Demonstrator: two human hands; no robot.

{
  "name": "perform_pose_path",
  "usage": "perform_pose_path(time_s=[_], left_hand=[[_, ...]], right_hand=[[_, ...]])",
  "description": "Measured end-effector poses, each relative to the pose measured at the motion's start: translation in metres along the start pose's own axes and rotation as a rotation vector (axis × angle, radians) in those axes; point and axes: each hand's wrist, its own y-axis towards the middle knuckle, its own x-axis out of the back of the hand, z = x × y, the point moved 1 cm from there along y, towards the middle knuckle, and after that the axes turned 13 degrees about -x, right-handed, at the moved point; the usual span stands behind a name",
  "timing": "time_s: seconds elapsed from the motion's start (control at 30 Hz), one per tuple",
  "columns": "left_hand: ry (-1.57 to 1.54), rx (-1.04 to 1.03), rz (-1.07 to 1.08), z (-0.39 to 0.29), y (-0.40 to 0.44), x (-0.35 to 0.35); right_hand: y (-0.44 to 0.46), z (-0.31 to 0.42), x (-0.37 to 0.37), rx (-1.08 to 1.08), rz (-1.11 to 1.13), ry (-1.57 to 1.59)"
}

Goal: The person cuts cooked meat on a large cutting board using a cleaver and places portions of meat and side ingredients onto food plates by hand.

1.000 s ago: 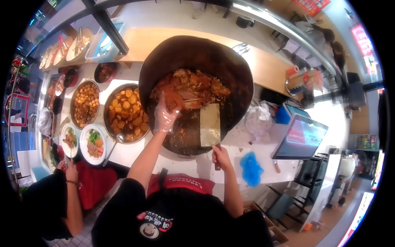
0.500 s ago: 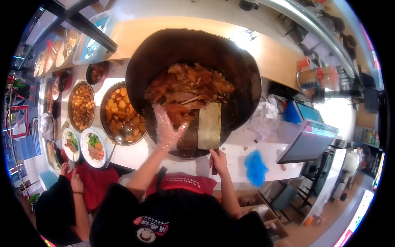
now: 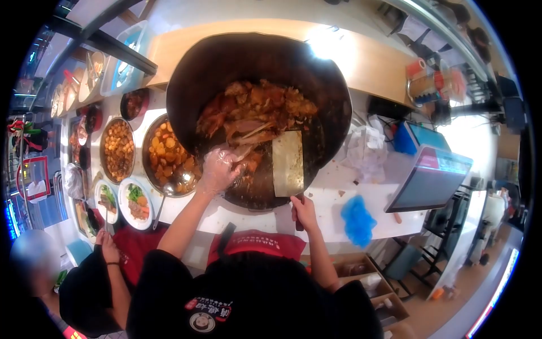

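Note:
A large dark round pot [image 3: 195, 68] stands before me, with a heap of braised, shredded-looking meat [image 3: 254, 107] at its far side. My left hand [image 3: 220, 169], in a clear plastic glove, is closed at the near left of the meat, its fingers curled on a pale strip of meat [image 3: 244, 150]. Below the pot's near edge, my right hand [image 3: 305, 213] grips the dark handle of a cleaver [image 3: 288, 164]. The cleaver's broad, stained blade lies flat-looking over the pot's dark bottom, to the right of my left hand.
Left of the pot are a pan of orange chunks [image 3: 164, 144], a ladle [image 3: 161, 209], a pan of brown pieces [image 3: 117, 152] and white plates of food [image 3: 135, 217]. A co-worker's hands [image 3: 107, 246] are near them. A blue plastic bag [image 3: 358, 220] and a screen [image 3: 426, 181] stand right.
My left hand has gone from spread fingers to a closed grip at the meat. The cleaver stays in my right hand, at nearly the same place. The view has shifted slightly.

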Motion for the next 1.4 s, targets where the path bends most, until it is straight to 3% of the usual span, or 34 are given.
perform_pose_path(time_s=[0.13,0.27,0.37,0.43,0.6,0.83,0.87,0.93,1.07,1.17,1.27,1.33,1.4], left_hand=[[0.034,-0.093,-0.184,0.003,-0.02,-0.001],[-0.013,-0.076,-0.144,0.002,-0.034,0.0],[-0.005,-0.01,-0.157,0.006,-0.036,-0.004],[0.035,0.163,-0.114,0.013,-0.031,-0.01],[-0.091,0.225,-0.127,0.032,-0.028,-0.021],[-0.255,0.296,-0.106,0.014,-0.005,0.022],[-0.255,0.296,-0.104,0.015,-0.001,0.02],[-0.141,0.08,-0.199,0.016,0.013,0.019],[-0.024,0.034,-0.172,0.007,0.055,0.005],[-0.147,0.009,-0.198,-0.004,0.085,0.0],[-0.054,0.066,-0.041,-0.005,0.097,-0.009],[0.063,0.138,0.28,-0.017,0.107,0.007],[0.101,0.071,0.268,-0.019,0.107,0.007]], right_hand=[[-0.001,0.001,-0.001,0.006,-0.008,0.009],[-0.001,0.001,0.0,0.038,-0.051,-0.056],[0.0,0.0,0.002,0.043,-0.05,-0.056],[-0.002,0.002,0.001,0.043,-0.054,-0.049],[-0.005,0.0,0.003,0.041,-0.069,-0.058],[-0.01,0.0,0.0,0.048,-0.065,-0.069],[-0.01,0.001,0.0,0.042,-0.07,-0.071],[-0.011,0.001,0.0,0.04,-0.074,-0.081],[-0.005,-0.002,0.002,0.057,-0.087,-0.097],[-0.006,0.0,0.002,0.057,-0.093,-0.095],[-0.01,0.003,0.003,0.067,-0.083,-0.124],[-0.01,0.002,0.002,0.06,-0.109,-0.124],[-0.007,-0.003,0.005,0.075,-0.147,-0.181]])
